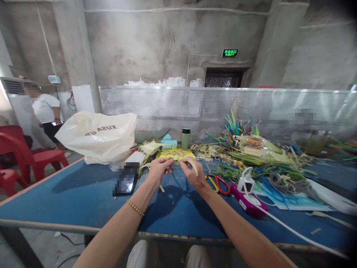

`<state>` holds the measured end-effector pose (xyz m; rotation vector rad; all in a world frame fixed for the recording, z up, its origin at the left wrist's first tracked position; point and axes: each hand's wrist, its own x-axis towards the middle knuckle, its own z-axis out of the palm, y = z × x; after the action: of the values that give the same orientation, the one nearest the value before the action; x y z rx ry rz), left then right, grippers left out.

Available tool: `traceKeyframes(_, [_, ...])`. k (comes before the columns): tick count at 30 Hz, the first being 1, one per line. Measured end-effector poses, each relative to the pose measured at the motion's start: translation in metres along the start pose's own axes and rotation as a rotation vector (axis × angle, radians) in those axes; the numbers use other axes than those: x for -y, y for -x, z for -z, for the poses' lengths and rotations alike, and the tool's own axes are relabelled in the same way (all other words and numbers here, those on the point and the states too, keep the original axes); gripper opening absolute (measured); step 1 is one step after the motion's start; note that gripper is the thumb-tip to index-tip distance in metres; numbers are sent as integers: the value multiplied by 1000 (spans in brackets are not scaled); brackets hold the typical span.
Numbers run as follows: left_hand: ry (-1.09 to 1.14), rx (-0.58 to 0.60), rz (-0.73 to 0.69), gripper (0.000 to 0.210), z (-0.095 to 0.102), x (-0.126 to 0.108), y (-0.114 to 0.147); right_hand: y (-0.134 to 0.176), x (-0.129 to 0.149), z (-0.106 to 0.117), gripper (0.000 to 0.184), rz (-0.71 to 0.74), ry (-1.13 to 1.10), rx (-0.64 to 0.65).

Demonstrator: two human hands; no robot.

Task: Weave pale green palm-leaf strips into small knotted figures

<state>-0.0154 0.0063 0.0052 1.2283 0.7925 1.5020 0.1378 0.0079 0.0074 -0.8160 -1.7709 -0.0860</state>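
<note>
My left hand [161,168] and my right hand [192,172] are close together above the blue table, fingers pinched. Between them runs a pale green strip of dried leaf or straw [194,166], whose free end curls over the back of my right hand. Another end of pale strip hangs below my left hand. The exact grip at the fingertips is small and partly hidden. Near my right hand lie scissors with red and yellow handles [223,185]. A phone [127,180] rests left of my left hand.
On the blue table [83,197] stand a white plastic bag [100,136], a green bottle [185,139] and a heap of coloured strips [240,126]. A purple power strip [248,201] with a white charger and cable is at right. Perforated metal panels edge the back. A person stands far left by red chairs.
</note>
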Motion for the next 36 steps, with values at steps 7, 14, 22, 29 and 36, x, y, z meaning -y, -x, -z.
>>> traceKeyframes(7, [81,-85,66,22,-1,-4,2,4,17,8,11,219,184,98])
traceKeyframes(14, [227,-163,132,29,2,-2,-1,7,28,9,17,414,285,243])
traceKeyframes(22, [191,-141,108,25,4,1,-2,9,26,12,12,415,235,227])
traceKeyframes(29, [276,-90,168,21,4,1,-1,10,28,9,11,331,301,204])
traceKeyframes(36, [288,-60,186,18,6,0,-3,10,21,5,17,203,349,36])
